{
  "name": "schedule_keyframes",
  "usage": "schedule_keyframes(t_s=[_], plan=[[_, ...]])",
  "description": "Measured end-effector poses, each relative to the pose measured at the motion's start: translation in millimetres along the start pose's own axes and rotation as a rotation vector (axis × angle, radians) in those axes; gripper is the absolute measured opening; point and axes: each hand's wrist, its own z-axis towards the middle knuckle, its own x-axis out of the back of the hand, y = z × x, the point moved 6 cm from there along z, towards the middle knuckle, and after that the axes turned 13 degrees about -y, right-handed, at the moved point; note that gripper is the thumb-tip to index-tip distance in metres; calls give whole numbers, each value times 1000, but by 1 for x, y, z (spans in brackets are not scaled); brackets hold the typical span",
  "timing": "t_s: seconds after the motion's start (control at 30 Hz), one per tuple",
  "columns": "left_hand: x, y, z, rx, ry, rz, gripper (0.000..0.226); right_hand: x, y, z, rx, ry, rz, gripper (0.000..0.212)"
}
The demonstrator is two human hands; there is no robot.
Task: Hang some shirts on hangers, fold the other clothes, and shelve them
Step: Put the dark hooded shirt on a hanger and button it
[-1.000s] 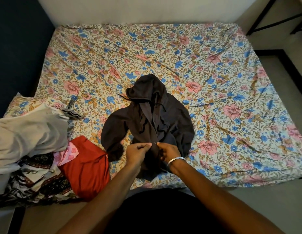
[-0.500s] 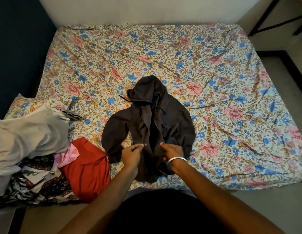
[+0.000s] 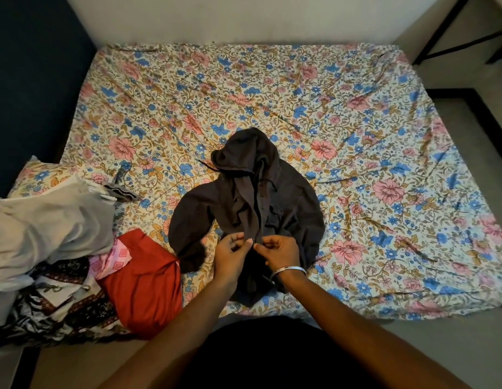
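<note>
A dark brown hooded jacket [image 3: 289, 203] lies face up on the bed with its hood pointing away from me. My left hand [image 3: 230, 256] pinches the left edge of its front opening near the lower part. My right hand [image 3: 280, 252], with a silver bangle on the wrist, pinches the right edge just beside it. The two edges meet between my fingertips at a small fastener. The jacket's hem is partly hidden under my hands.
A floral sheet [image 3: 356, 136] covers the bed. At the left lies a heap of clothes: a red garment [image 3: 148, 284], a grey one [image 3: 47, 220], patterned fabric [image 3: 58, 301]. A black metal frame [image 3: 446, 32] stands at the far right.
My hands had spread the front edges a little apart half a second ago; now they have drawn them together again. The view has shifted slightly.
</note>
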Motion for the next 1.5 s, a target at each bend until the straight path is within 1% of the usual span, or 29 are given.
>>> schedule_keyframes(t_s=[0.07, 0.1, 0.2, 0.23, 0.33, 0.43, 0.6, 0.8, 0.9, 1.0, 1.1, 1.27, 1.33, 1.4, 1.5], plan=[[-2, -5, -3, 49, -39, -91, 20, 2, 4, -1, -15, 10, -46, 24], [-1, -4, -5, 42, -23, -61, 22, 3, 5, -1, -23, 29, -49, 25], [10, 12, -14, -84, 122, 189, 27, 7, 8, -1, -33, 92, 1, 20], [11, 18, -17, -128, 144, 255, 30, 6, 8, -1, -32, 91, 17, 19], [4, 33, -27, -218, 98, 352, 39, 0, 4, -4, -3, 55, 13, 23], [1, 29, -28, -214, 80, 336, 45, -3, 5, -7, 1, 39, 23, 26], [6, 22, -30, -209, 91, 338, 44, -10, 11, -10, -49, -78, 99, 28], [7, 19, -29, -218, 58, 320, 45, -12, 9, -14, -63, -137, 133, 30], [11, 16, -30, -202, 60, 284, 46, -13, 6, -18, -23, -179, 41, 31], [13, 22, -30, -182, 45, 238, 46, -11, -5, -21, 58, -184, -87, 30], [15, 38, -28, -211, 22, 232, 45, -10, -26, -24, 147, -196, -202, 29], [14, 46, -21, -158, -43, 182, 34, -3, -51, -26, 245, -155, -293, 26], [13, 45, -17, -115, -74, 100, 31, -1, -58, -28, 284, -146, -365, 24], [13, 41, -16, -61, -95, -32, 28, -1, -63, -29, 328, -161, -434, 19], [10, 31, -17, -29, -74, -180, 31, -3, -70, -30, 376, -186, -545, 12]])
